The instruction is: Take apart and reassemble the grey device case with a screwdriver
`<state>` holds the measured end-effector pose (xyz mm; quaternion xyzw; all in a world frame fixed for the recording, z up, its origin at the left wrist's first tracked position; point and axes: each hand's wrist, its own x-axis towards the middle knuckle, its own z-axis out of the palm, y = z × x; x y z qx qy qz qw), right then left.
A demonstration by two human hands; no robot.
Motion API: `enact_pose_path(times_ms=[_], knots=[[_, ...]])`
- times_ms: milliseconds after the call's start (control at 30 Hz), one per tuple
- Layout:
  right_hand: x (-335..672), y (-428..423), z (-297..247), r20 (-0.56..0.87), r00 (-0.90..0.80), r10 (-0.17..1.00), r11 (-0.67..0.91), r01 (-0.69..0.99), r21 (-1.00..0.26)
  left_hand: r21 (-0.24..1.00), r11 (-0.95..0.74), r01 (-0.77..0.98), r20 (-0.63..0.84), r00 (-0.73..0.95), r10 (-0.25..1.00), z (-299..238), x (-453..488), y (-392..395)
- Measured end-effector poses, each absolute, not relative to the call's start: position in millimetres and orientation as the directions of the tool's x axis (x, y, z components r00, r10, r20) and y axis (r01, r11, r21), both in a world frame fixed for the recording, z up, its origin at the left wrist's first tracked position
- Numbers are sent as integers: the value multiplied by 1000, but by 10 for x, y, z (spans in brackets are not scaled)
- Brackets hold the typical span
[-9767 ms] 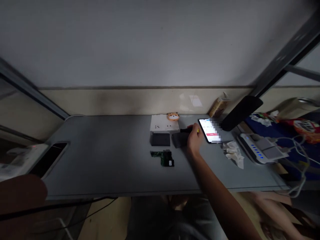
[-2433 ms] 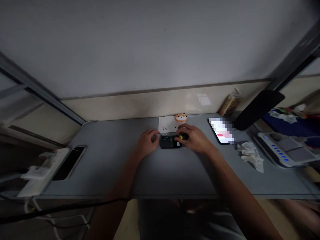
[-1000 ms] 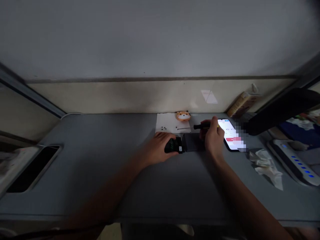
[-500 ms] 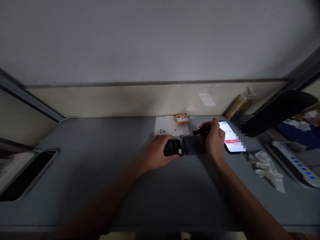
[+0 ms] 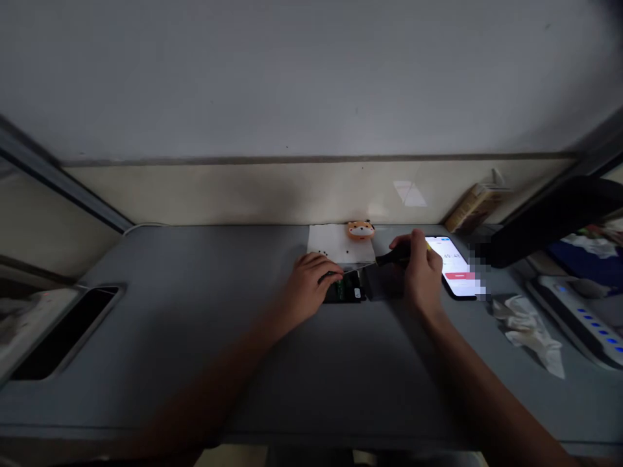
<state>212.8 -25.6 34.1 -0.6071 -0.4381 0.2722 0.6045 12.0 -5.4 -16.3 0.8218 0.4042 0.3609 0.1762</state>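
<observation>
Grey bench [image 5: 185,337]: left hand [image 5: 311,285], fingers [image 5: 321,266] curved over circuit board [image 5: 343,292], grip unclear; right hand [image 5: 422,275] closed round screwdriver [image 5: 392,258]; screws [image 5: 325,254] loose on paper [image 5: 318,240].

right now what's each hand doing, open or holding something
Left hand: open, resting on the green circuit board.
Right hand: closed, holding a black-handled screwdriver.

From here I see a green circuit board [image 5: 341,291] with a small white label, lying flat on a black casing [image 5: 332,299], and a dark grey rectangular cover [image 5: 378,283] touching its right end. A black-handled screwdriver [image 5: 393,258] angles its thin metal shaft left, tip just above the board.
</observation>
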Motion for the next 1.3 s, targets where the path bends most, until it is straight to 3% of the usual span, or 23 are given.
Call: enact_pose_path(times_ms=[333, 533, 1067, 1300], knots=[[2142, -270, 331, 262, 492, 830, 201, 174, -964, 851, -345, 396, 281, 214, 936, -75, 167, -116], [2128, -295, 370, 321, 460, 828, 248, 212, -945, 910, -261, 322, 215, 172, 961, -104, 197, -135], [2155, -293, 332, 479, 381, 791, 402, 268, -876, 829, -375, 414, 308, 222, 925, -134, 171, -129], [2155, -297, 294, 539, 319, 780, 384, 437, -814, 526, -610, 593, 294, 547, 784, -148, 88, -138]])
